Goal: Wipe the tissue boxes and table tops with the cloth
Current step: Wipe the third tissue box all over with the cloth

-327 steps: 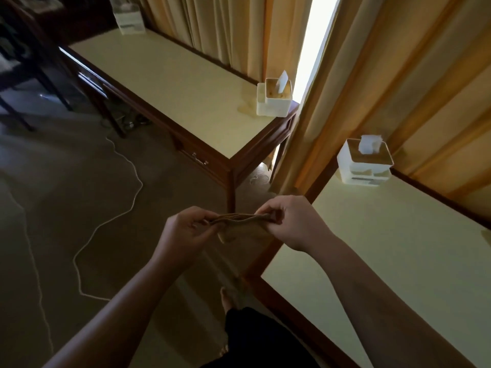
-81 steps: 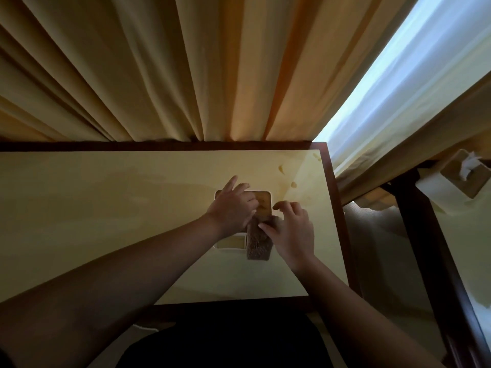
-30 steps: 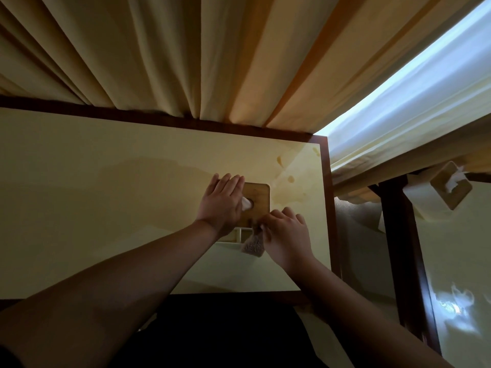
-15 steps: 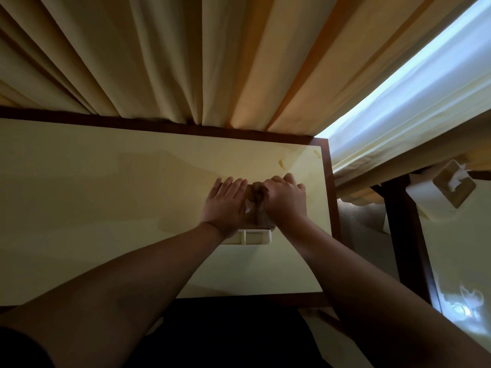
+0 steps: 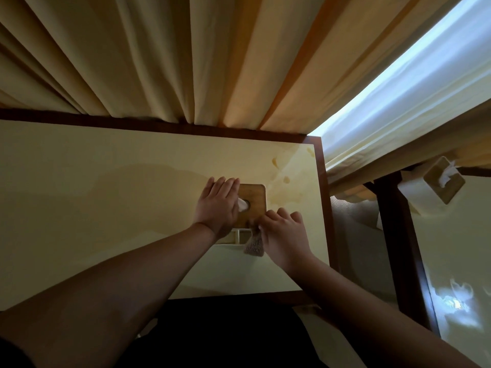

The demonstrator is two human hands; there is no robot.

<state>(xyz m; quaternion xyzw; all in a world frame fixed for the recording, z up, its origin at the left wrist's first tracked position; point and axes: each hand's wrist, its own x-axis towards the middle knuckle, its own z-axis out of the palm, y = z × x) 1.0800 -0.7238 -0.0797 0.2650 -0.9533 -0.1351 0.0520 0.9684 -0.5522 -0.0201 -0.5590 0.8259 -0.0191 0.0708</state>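
Now two tissue boxes, two tables, one cloth pinched in right hand grip, left hand flat.

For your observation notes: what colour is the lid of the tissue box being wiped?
Light brown, like wood, on a white tissue box; only the head view shows it.

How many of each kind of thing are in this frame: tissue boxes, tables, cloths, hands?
Tissue boxes: 2
Tables: 2
Cloths: 1
Hands: 2
Total: 7
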